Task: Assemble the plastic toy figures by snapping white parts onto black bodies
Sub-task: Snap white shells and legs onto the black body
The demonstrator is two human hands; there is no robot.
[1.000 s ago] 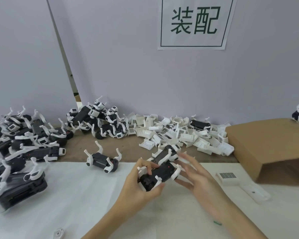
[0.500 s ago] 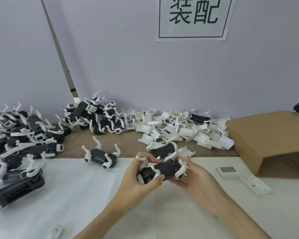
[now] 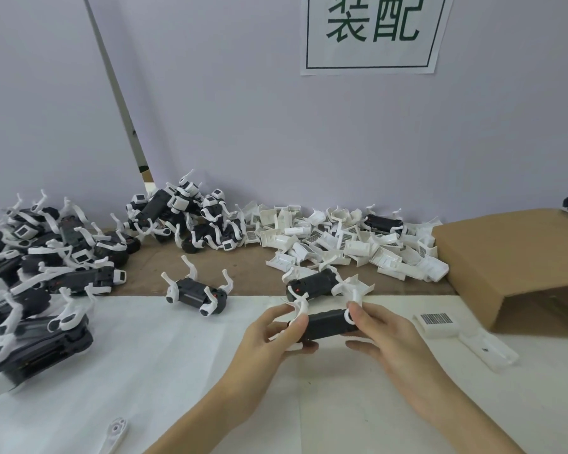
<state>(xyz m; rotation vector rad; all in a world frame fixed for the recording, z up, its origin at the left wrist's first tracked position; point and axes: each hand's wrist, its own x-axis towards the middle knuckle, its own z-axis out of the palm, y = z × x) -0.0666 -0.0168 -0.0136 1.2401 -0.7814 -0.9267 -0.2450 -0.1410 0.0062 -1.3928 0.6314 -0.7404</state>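
A black toy body [image 3: 329,324] with white legs is held between both hands above the white cloth. My left hand [image 3: 269,339] grips its left end, thumb beside a white leg. My right hand [image 3: 382,335] grips the right end, thumb against a white ring part. Just behind lies another black body with white legs [image 3: 312,283]. A third legged figure [image 3: 195,291] stands to the left. A pile of loose white parts [image 3: 341,239] lies along the wall.
Heaps of assembled black and white figures [image 3: 46,257] fill the left side, with more at the back [image 3: 191,217]. A cardboard box [image 3: 518,257] lies at the right. A white barcoded part [image 3: 436,324] and a flat white piece [image 3: 487,350] lie near it. A white leg [image 3: 115,432] lies at the front.
The body has been turned between the hands so its plain black side faces up. My right hand has closed on its right end. The view has tilted down slightly.
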